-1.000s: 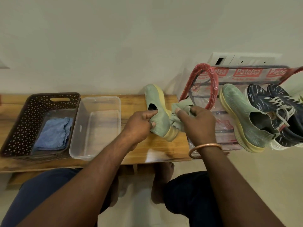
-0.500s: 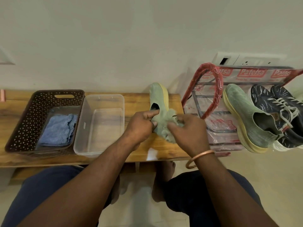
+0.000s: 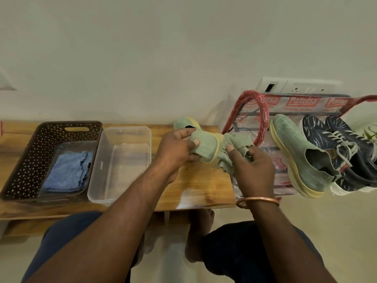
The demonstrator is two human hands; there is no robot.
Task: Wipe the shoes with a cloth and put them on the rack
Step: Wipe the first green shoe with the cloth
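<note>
My left hand (image 3: 175, 149) grips a green slip-on shoe (image 3: 204, 147) with a yellow sole, held above the wooden bench (image 3: 200, 186). My right hand (image 3: 252, 169) holds a crumpled green cloth (image 3: 236, 146) against the shoe's sole edge on its right side. The red-framed shoe rack (image 3: 251, 103), wrapped in plastic, stands at the right. On it lie the matching green shoe (image 3: 295, 152) and a pair of dark blue lace-up sneakers (image 3: 342, 148).
A brown perforated basket (image 3: 24, 160) at the bench's left holds a tray with a folded blue cloth (image 3: 68, 172). A clear plastic tub (image 3: 120, 162) sits beside it. A wall with a white socket plate (image 3: 293, 85) is behind. My knees and feet are below the bench.
My right hand slid the green cloth from the front of the shoe out to its right side. The left hand turned the shoe so that its toe now points right.
</note>
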